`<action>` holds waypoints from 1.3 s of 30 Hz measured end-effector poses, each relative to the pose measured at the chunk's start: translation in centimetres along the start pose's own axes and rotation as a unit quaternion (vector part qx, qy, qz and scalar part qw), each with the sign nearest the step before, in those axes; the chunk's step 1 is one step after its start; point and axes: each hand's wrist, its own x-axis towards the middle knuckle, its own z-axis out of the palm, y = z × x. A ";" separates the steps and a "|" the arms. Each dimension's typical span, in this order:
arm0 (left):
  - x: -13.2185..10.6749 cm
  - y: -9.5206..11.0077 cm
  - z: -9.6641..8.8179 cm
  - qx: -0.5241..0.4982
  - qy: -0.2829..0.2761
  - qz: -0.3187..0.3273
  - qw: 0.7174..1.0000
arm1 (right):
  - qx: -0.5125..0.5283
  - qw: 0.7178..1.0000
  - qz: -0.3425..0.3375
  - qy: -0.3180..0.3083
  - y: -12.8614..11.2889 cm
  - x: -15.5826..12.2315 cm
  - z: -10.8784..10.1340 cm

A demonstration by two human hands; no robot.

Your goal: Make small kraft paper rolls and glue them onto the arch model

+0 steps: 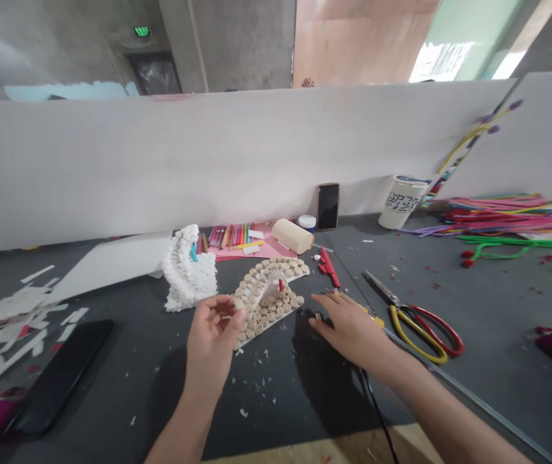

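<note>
My left hand (214, 332) pinches the left end of a small curved craft piece (269, 312), an arch over a flat base, both covered in rolled beige paper coils. A small red bit shows inside the arch. To the right, my right hand (346, 322) is palm down with fingers stretched out, above a partly hidden yellow tool (376, 318); a black cord (375, 406) runs from beneath that hand toward the front edge. Whether the palm touches the tool is hidden. A white bumpy craft model (190, 270) stands behind my left hand.
Scissors (414, 319) lie right of my right hand. White paper strips (0, 335) and a black phone (63, 377) are at left. Pens (232, 236), a beige roll (293, 236), an upright phone (328, 206) and a cup (402, 201) line the back, with pipe cleaners (503, 219) at right.
</note>
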 end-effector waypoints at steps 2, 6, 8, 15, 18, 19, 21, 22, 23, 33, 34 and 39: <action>-0.2 0.3 -0.5 0.031 0.002 0.016 0.999 | -0.084 0.996 0.006 -0.041 -0.6 2.3 0.6; -0.1 -0.6 -1.5 0.066 0.024 0.007 0.998 | -0.105 0.993 0.014 -0.050 -1.7 4.7 1.3; 0.4 -1.6 -1.9 0.028 0.054 -0.027 0.998 | -0.104 0.993 0.021 -0.054 -1.9 5.0 1.6; 1.1 -4.1 -1.6 -0.078 0.076 -0.081 0.991 | -0.040 0.998 0.020 -0.050 -1.8 4.9 2.5; 0.9 -4.6 -1.8 -0.100 0.066 -0.079 0.990 | 0.008 0.998 0.020 -0.050 -1.9 4.7 2.9; 0.9 -4.7 -1.9 -0.104 0.069 -0.078 0.989 | 0.024 0.998 0.021 -0.050 -1.9 4.6 3.0; 0.8 -4.9 -2.1 -0.111 0.074 -0.076 0.988 | 0.058 0.997 0.027 -0.049 -1.9 4.4 3.2; 0.8 -4.9 -2.1 -0.116 0.077 -0.074 0.988 | 0.077 0.995 0.032 -0.047 -2.0 4.3 3.3; 0.8 -4.9 -2.2 -0.120 0.078 -0.073 0.987 | 0.099 0.993 0.038 -0.045 -2.0 4.2 3.3; 0.3 -3.8 -1.8 -0.125 0.082 -0.075 0.986 | 0.369 0.924 0.094 0.042 -1.7 3.2 4.3; 0.0 -3.3 -1.8 -0.081 0.094 -0.052 0.991 | 0.387 0.916 0.095 0.053 -1.7 3.1 4.4; -2.1 0.1 -0.3 0.197 0.092 0.196 0.956 | 0.523 0.844 0.101 0.069 -2.5 1.7 4.3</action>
